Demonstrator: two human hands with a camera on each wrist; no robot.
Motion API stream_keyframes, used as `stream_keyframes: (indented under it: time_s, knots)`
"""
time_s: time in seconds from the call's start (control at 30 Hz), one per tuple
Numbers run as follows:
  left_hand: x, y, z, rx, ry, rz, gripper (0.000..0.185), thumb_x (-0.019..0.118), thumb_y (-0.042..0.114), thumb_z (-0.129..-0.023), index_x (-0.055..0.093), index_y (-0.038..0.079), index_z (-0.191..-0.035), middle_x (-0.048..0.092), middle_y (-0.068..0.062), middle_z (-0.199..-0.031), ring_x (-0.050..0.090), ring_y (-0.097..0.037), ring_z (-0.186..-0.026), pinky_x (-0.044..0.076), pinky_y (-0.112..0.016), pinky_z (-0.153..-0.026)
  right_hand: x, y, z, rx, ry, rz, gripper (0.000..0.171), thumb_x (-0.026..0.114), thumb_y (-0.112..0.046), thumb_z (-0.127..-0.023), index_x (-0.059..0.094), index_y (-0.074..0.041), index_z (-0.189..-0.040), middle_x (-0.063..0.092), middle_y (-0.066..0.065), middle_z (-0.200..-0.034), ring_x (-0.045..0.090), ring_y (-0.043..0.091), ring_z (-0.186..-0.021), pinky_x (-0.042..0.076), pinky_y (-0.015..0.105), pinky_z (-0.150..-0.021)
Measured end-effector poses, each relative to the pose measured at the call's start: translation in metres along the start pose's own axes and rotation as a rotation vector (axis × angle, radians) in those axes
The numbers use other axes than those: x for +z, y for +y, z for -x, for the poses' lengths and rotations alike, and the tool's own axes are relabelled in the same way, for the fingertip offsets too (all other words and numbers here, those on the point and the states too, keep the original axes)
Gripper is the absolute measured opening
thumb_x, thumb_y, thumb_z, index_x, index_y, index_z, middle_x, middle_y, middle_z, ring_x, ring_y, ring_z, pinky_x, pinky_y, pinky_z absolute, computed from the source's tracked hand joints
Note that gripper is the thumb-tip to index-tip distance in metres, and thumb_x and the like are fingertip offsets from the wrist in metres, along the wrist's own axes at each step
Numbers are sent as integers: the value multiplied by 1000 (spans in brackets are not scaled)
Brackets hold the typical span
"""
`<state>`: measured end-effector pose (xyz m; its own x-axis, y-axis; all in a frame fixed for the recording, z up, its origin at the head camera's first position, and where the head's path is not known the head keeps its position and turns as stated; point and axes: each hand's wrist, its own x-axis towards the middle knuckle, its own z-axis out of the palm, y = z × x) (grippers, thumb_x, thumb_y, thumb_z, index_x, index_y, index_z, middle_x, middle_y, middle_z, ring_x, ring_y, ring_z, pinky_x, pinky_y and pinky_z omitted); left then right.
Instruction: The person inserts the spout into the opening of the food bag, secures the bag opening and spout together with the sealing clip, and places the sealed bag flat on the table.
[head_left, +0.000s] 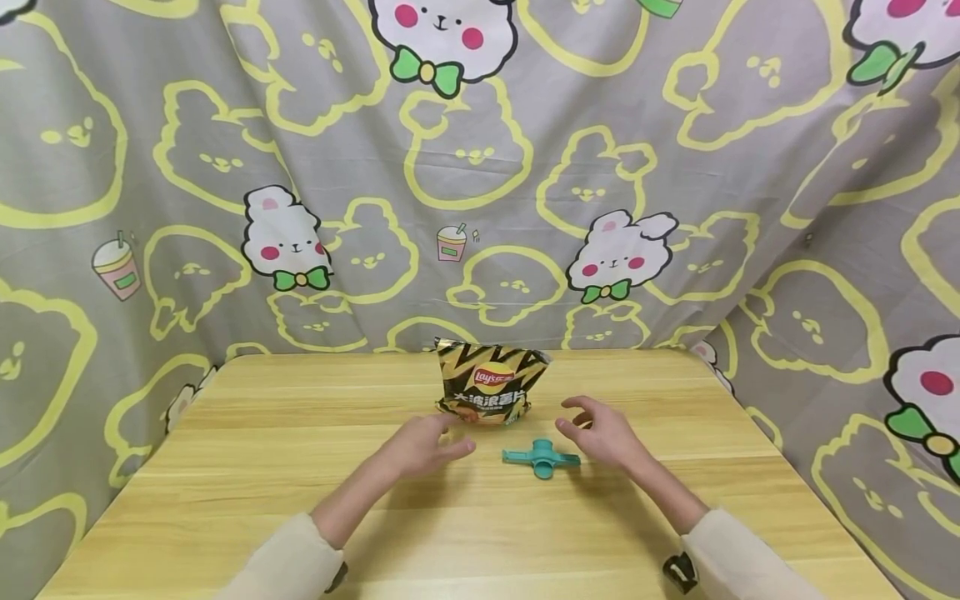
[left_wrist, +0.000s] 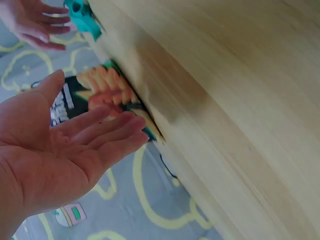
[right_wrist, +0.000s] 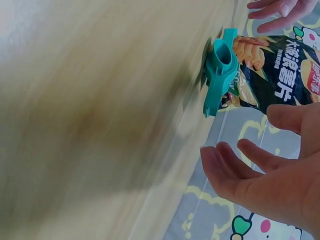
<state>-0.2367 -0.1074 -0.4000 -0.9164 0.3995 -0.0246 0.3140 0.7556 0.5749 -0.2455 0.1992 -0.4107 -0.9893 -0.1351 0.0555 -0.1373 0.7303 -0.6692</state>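
A black and gold Lay's chip bag (head_left: pixel 491 387) stands upright toward the back of the wooden table. In front of it lies a teal bag clip with a round spout (head_left: pixel 542 457), flat on the wood. My left hand (head_left: pixel 423 447) is just in front of the bag's left side, its fingers extended and holding nothing. To the right of the clip hovers my right hand (head_left: pixel 600 431), fingers loosely bent and nothing in them. The right wrist view shows the clip (right_wrist: pixel 220 70) apart from that hand (right_wrist: pixel 265 175). In the left wrist view, the left fingers partly cover the bag (left_wrist: pixel 107 92).
The wooden table (head_left: pixel 300 508) reaches back to a grey curtain (head_left: pixel 480 275) printed with cartoon animals. The curtain also hangs along both sides. A dark band shows at each sleeve cuff.
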Motion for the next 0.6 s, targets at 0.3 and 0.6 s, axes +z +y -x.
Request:
stream_keyframes:
  time_s: [0.3, 0.6]
  knots:
    - [18, 16, -15, 93, -39, 27, 50, 65, 31, -99, 59, 1, -139, 68, -21, -129, 66, -38, -114, 55, -53, -94, 0, 3, 5, 23, -59, -26, 45, 67, -28, -98, 61, -3, -134, 72, 13, -107, 69, 26, -98, 58, 40, -75]
    - [30, 35, -27, 83, -59, 31, 51, 64, 34, -99, 59, 2, -139, 70, -21, -124, 69, -35, -111, 57, -49, -92, 2, 6, 4, 40, -132, -2, 43, 67, -27, -97, 63, -2, -131, 72, 15, -113, 69, 30, -103, 57, 46, -82]
